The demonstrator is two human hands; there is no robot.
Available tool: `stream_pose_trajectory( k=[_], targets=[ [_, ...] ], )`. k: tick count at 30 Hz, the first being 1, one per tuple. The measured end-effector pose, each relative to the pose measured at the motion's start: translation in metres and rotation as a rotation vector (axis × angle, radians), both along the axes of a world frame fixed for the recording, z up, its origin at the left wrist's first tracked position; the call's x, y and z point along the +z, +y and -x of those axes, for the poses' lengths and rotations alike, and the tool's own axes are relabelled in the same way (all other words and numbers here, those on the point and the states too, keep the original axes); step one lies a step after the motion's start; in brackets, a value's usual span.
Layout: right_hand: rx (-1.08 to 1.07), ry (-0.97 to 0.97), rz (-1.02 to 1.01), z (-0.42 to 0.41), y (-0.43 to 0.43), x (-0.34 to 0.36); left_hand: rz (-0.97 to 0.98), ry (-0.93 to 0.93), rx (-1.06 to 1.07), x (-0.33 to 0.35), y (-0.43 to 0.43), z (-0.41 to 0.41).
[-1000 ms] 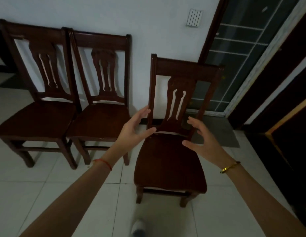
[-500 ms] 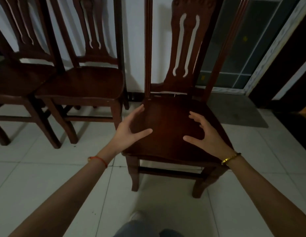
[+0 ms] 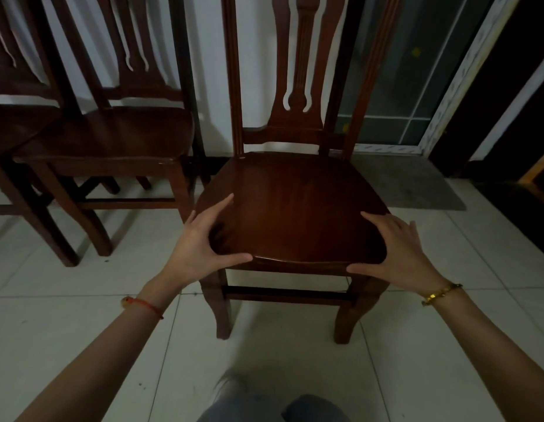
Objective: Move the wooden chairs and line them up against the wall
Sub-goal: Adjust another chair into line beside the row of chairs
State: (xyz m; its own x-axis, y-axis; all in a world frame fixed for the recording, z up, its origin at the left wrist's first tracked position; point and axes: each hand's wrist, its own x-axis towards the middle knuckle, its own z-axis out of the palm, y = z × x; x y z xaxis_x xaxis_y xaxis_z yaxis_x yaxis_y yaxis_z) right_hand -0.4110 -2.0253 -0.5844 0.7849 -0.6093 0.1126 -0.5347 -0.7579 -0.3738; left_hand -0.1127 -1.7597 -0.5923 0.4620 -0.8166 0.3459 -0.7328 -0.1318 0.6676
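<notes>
The white wall [image 3: 210, 86] is seen at 12 o'clock. The near wooden chair [image 3: 295, 208] is positioned at centre, close before it. A second chair [image 3: 112, 138] is located at 10 o'clock. The left hand [image 3: 200, 242] and right hand [image 3: 398, 248] are spread wide, placed at the seat's front corners, nothing gripped.

No writing, label, brand mark or number can be read anywhere in this view
</notes>
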Motion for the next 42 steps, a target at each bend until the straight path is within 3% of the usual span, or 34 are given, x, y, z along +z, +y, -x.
stream_pose_trajectory(
  k=[4, 10, 21, 42],
  targets=[
    [-0.024, -0.024, -0.090, 0.006, -0.003, -0.005, -0.112, -0.255, 0.086, -0.008, 0.001, 0.005],
    [-0.028, -0.085, -0.079, 0.003, -0.004, -0.010, -0.055, -0.337, 0.131, -0.015, -0.001, 0.003],
    [-0.009, -0.149, -0.053, -0.014, -0.010, -0.013, -0.041, -0.350, 0.130, -0.019, -0.013, -0.015],
    [0.045, -0.199, -0.154, -0.180, -0.128, -0.006, -0.084, -0.287, 0.155, -0.002, -0.116, -0.163]
  ],
)
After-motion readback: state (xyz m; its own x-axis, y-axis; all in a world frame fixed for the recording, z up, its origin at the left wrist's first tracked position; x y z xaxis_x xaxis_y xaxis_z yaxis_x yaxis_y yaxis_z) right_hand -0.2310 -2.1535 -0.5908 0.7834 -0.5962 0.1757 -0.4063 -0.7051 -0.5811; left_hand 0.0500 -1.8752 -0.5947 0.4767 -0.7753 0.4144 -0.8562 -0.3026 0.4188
